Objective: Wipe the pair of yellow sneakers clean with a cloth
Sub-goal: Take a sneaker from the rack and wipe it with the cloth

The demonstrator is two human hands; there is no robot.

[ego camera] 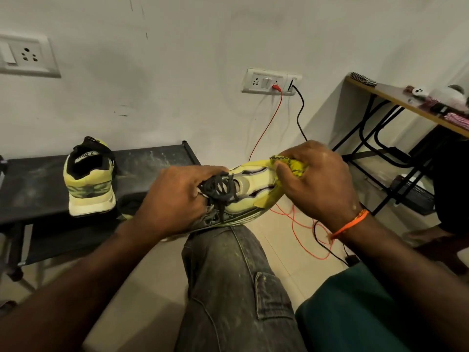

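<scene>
From the head view, I have one sneaker (243, 189) resting on my knee (223, 250). My left hand (177, 199) grips it at the laces, fingers curled round. My right hand (317, 179) pinches the yellow cloth (295, 167) against the toe. The shoe looks light, its upper soft and its sole stiff, so the lace area seems the firmest hold. The other sneaker (88, 176) stands on the dark surface (152, 161), its opening showing nothing inside.
</scene>
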